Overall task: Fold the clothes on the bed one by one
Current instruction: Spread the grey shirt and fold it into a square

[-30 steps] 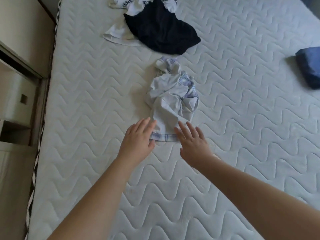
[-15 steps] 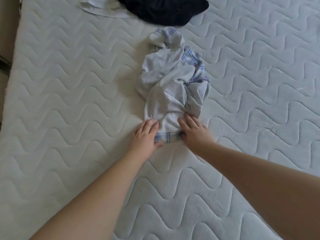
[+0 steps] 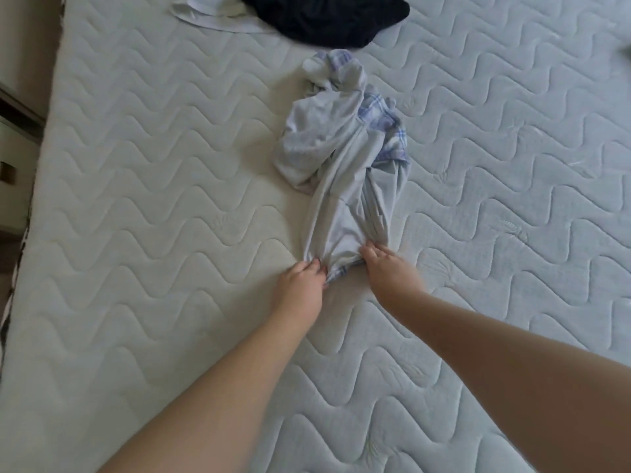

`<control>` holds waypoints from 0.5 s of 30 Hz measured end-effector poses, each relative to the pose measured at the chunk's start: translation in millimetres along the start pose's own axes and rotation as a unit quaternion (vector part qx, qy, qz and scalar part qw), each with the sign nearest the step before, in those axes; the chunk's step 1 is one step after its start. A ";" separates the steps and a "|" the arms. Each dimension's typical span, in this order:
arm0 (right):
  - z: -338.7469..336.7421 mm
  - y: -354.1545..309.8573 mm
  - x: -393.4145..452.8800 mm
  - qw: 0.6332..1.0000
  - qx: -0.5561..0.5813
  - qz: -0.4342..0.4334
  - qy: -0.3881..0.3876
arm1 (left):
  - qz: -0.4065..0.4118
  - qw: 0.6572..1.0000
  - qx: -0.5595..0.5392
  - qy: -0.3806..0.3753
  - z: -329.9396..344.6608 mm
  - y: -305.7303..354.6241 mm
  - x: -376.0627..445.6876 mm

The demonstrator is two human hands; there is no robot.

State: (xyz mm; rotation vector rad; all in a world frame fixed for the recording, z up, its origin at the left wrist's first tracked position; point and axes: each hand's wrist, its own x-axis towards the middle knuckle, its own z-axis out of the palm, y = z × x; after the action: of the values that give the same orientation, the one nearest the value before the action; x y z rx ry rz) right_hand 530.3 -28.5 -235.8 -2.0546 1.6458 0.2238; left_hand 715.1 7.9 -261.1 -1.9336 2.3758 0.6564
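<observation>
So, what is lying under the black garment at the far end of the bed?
A white garment sticks out from under the left side of the black garment. How far it reaches beneath, and whether anything else lies there, is covered.

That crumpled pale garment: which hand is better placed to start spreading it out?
Neither clearly. Left hand and right hand both grip the near hem of the pale garment, one at each corner, so likely both pull together.

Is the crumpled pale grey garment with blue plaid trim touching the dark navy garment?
No, the crumpled pale grey garment with blue plaid trim lies apart from the dark navy garment, with bare quilted mattress between them.
</observation>
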 end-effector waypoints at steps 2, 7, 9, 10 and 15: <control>8.4 -1.8 -28.2 1.000 0.016 -0.005 -0.015 | 0.002 1.000 0.008 -0.025 6.7 16.6 -33.6; 23.2 -8.3 -98.2 0.997 -0.025 -0.007 -0.070 | -0.010 0.996 0.005 -0.093 8.6 54.0 -113.6; 21.3 -11.1 -127.3 0.989 -0.071 -0.004 -0.126 | -0.040 0.985 0.021 -0.167 4.6 68.7 -145.6; 19.1 -11.6 -142.7 0.984 -0.096 -0.009 -0.149 | -0.058 0.979 0.008 -0.195 2.0 76.6 -160.7; 3.4 -13.3 -230.5 0.992 -0.064 0.001 -0.107 | -0.102 0.958 -0.150 -0.224 -22.1 106.6 -234.1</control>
State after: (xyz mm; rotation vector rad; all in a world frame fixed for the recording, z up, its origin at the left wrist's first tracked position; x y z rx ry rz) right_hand 484.1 175.4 -137.9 -2.0404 1.5374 0.5455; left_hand 676.4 235.5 -145.5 -1.8373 1.8612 1.3329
